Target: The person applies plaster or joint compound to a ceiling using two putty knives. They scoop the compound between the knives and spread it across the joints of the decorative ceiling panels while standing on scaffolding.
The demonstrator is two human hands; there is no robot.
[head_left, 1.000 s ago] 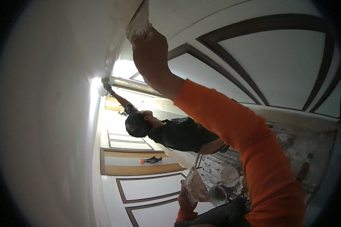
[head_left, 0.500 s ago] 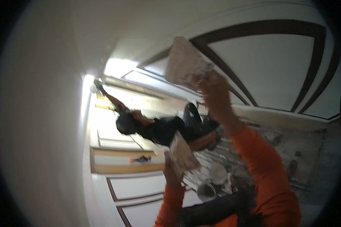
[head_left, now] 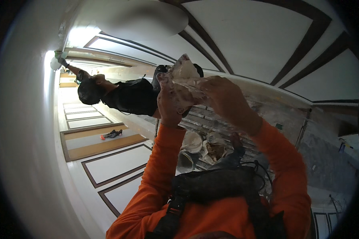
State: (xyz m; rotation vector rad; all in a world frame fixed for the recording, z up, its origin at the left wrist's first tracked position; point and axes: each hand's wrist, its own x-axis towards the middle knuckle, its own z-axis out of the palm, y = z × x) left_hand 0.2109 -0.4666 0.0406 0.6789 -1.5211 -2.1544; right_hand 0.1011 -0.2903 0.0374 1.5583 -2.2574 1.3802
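In front of my chest, both hands are brought together, each gripping a broad putty knife smeared with pale filler. My left hand [head_left: 170,107] is closed round one putty knife [head_left: 186,71], whose wide blade points up. My right hand [head_left: 229,101] is closed on the other putty knife [head_left: 192,84], its blade seen nearly edge-on and lying across the first one. The two blades overlap and appear to touch; both handles are mostly hidden by my fingers.
Another person [head_left: 133,93] in black reaches toward the pale surface at left. Below my hands stand a whitish bucket [head_left: 192,142], a dark bucket [head_left: 185,161] and an opened bag [head_left: 215,149] on a slatted surface. Panelled walls [head_left: 259,36] with dark trim run alongside.
My hands have come together from apart: the right one came down and the left one rose, so the blades now meet. The view has shifted, and the other person appears further left.
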